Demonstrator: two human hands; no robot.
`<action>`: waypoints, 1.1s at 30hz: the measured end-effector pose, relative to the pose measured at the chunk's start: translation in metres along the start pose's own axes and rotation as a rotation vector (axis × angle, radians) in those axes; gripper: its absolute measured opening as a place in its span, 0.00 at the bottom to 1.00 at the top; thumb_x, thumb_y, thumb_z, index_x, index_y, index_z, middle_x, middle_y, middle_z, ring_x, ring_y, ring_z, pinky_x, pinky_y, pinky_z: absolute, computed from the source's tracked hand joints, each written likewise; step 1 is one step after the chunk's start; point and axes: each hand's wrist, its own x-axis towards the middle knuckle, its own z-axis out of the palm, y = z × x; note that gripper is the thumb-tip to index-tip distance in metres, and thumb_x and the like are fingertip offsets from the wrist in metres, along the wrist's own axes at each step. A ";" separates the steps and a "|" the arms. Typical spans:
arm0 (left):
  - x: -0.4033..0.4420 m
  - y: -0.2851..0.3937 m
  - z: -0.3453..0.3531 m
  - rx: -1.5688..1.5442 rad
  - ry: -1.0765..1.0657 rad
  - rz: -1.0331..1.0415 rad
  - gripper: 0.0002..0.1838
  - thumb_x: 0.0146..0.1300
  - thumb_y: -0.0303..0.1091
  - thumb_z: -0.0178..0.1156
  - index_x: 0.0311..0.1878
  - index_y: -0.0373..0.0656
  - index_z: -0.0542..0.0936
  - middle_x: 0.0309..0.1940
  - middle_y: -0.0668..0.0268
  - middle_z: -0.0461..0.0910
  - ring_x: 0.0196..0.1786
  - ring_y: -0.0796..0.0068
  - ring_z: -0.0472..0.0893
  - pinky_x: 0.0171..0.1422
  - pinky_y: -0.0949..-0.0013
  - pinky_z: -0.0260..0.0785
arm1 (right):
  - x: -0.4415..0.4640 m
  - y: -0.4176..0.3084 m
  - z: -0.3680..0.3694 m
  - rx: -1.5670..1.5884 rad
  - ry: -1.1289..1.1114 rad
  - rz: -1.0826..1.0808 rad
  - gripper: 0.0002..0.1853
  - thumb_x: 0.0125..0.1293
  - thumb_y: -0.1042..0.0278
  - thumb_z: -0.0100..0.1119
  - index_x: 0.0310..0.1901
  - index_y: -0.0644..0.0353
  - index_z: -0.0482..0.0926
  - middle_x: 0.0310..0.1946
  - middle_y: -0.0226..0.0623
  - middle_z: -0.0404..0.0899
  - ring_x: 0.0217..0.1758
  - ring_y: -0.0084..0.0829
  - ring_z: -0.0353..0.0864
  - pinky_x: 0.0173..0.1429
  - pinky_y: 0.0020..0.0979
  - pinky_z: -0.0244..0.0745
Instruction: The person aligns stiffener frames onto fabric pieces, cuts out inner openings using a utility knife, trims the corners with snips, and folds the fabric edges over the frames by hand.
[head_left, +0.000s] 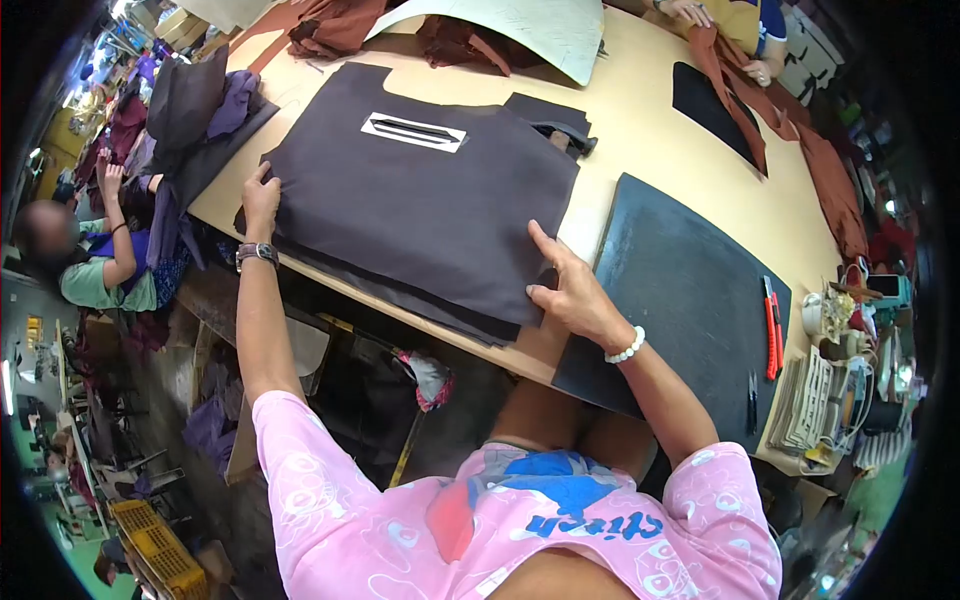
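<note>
A stack of dark brown cut panels (pixel 420 220), fabric or thin leather, lies across the table's near edge. A small white slotted template (pixel 414 132) rests on top of it. My left hand (pixel 262 203) grips the stack's left edge, fingers curled at the border. At the right edge, my right hand (pixel 578 290) holds the stack with thumb and forefinger apart on top; its other fingers are partly hidden. Smaller dark pieces (pixel 548 112) stick out at the stack's far right corner.
Right of the stack lies a black cutting mat (pixel 680 300) with a red cutter (pixel 772 330) and a dark slim tool (pixel 752 402). Bundled pattern pieces (pixel 805 405) sit at the table's right edge. Opposite, another person's hands (pixel 760 72) hold rust-coloured material (pixel 725 85). A person (pixel 110 250) is at left.
</note>
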 end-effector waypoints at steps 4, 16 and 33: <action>-0.002 -0.016 -0.002 0.099 0.058 0.029 0.27 0.50 0.27 0.54 0.58 0.37 0.75 0.37 0.56 0.83 0.28 0.76 0.79 0.36 0.73 0.70 | -0.001 -0.001 0.007 0.051 -0.029 0.040 0.40 0.51 0.73 0.57 0.68 0.67 0.54 0.66 0.59 0.58 0.72 0.54 0.53 0.72 0.37 0.51; -0.006 -0.038 -0.005 0.240 0.004 0.232 0.27 0.52 0.29 0.57 0.60 0.43 0.74 0.52 0.47 0.76 0.54 0.61 0.76 0.60 0.65 0.64 | -0.007 0.002 0.021 0.004 -0.039 0.053 0.40 0.51 0.72 0.60 0.67 0.69 0.55 0.66 0.59 0.58 0.71 0.58 0.52 0.72 0.38 0.52; -0.090 0.116 0.172 0.519 -0.272 0.528 0.35 0.63 0.60 0.47 0.65 0.43 0.66 0.68 0.50 0.58 0.72 0.50 0.53 0.71 0.40 0.42 | 0.085 0.021 -0.019 0.507 0.354 0.107 0.32 0.66 0.53 0.54 0.66 0.63 0.62 0.56 0.48 0.73 0.58 0.36 0.73 0.58 0.30 0.68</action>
